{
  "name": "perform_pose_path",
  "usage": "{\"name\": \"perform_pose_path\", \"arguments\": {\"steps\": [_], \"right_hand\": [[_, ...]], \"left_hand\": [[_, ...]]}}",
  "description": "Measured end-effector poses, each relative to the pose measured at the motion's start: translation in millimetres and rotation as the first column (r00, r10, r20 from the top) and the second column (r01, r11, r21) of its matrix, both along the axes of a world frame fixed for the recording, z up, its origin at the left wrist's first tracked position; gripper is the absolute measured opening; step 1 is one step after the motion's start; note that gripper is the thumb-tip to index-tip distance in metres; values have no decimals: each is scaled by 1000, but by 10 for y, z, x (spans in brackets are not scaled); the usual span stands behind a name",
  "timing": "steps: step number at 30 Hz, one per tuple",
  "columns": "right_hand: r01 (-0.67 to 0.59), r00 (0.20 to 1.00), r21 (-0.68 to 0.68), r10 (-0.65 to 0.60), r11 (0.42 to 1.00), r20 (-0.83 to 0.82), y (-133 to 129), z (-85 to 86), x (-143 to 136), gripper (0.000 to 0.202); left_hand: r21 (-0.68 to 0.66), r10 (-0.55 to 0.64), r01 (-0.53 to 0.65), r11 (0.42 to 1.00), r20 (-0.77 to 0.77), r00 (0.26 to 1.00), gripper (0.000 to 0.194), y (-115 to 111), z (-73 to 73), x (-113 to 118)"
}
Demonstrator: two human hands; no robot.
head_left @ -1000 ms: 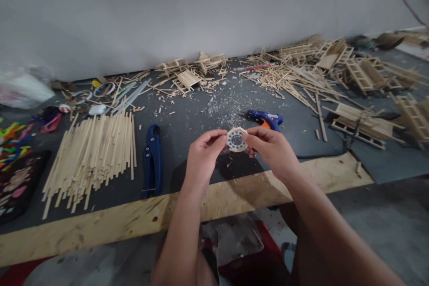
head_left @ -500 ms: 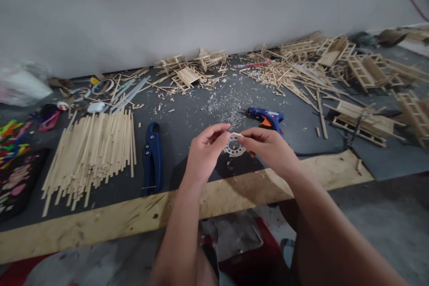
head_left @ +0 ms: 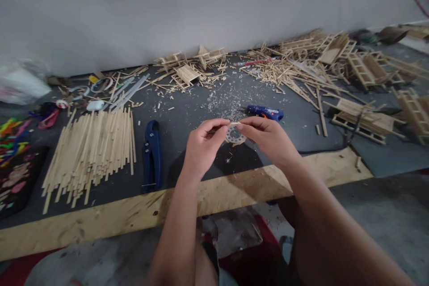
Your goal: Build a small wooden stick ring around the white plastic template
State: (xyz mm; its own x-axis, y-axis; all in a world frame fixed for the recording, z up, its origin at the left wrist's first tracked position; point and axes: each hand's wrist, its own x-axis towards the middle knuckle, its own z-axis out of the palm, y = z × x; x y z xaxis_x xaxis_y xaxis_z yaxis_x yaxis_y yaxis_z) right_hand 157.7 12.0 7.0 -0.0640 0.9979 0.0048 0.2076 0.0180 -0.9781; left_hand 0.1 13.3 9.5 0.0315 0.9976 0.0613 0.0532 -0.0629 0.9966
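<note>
Between my two hands is a small pale ring with a row of round holes (head_left: 235,136), with short bits of wood along its rim. My left hand (head_left: 206,143) pinches its upper left side between thumb and fingers. On the upper right, my right hand (head_left: 266,139) grips the same ring, and both sets of fingertips nearly meet at a short wooden stick piece (head_left: 234,123) on top. Just beyond my right hand lies a blue glue gun (head_left: 264,112), partly hidden by it. A blue cutter (head_left: 152,156) rests on the table left of my left hand.
A pile of thin wooden sticks (head_left: 92,154) lies at the left. Small wooden models (head_left: 187,74) and scraps line the back, with larger wooden models (head_left: 365,120) at the right. A plywood strip (head_left: 110,221) edges the dark table. A black phone-like object (head_left: 23,178) sits far left.
Both hands have risen slightly with the ring, and their fingertips have come together at its top. My left fingers have closed down onto it. The hands now cover more of the glue gun.
</note>
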Motion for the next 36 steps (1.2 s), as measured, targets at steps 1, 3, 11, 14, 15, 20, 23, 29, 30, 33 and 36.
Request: {"name": "perform_pose_path", "arguments": {"steps": [1,3,11,14,15,20,23,29,30,33,36], "right_hand": [[-2,1000,-1,2,1000,4,-5,-2,-1,27],[-9,1000,1,9,1000,8,-16,-3,-4,28],[-17,1000,-18,16,1000,-18,-9,-15,-17,29],[-40,998,-11,39,999,-41,-2,-22,-26,28],[-52,998,-11,51,999,-45,-1,-24,-28,27],[-77,997,-44,78,996,11,-2,-32,-29,27],[-84,996,-51,86,995,24,-3,-32,-20,27],[-109,994,-76,110,991,14,-6,-32,3,28],[-115,993,-82,116,990,13,-7,-31,7,28],[-124,992,-100,126,987,9,-4,-32,19,29],[-128,992,-119,129,985,-1,4,-38,24,29]], "left_hand": [[-5,-3,3,1000,14,1000,17,-1,-3,-1],[-3,-17,17,1000,24,1000,19,-4,-12,-4],[51,-41,44,998,-65,997,17,15,-27,-20],[62,-29,33,997,-67,997,17,25,-30,-28],[62,-20,24,998,-65,998,17,27,-31,-29],[60,-6,10,998,-60,998,17,21,-22,-23],[64,-31,37,997,-100,995,18,13,-10,-23],[77,-56,73,994,-206,977,18,16,-18,-50],[76,-59,77,994,-210,976,18,18,-22,-54],[65,-72,87,994,-207,976,18,19,-26,-66],[47,-77,89,995,-201,976,19,18,-27,-74]]}}
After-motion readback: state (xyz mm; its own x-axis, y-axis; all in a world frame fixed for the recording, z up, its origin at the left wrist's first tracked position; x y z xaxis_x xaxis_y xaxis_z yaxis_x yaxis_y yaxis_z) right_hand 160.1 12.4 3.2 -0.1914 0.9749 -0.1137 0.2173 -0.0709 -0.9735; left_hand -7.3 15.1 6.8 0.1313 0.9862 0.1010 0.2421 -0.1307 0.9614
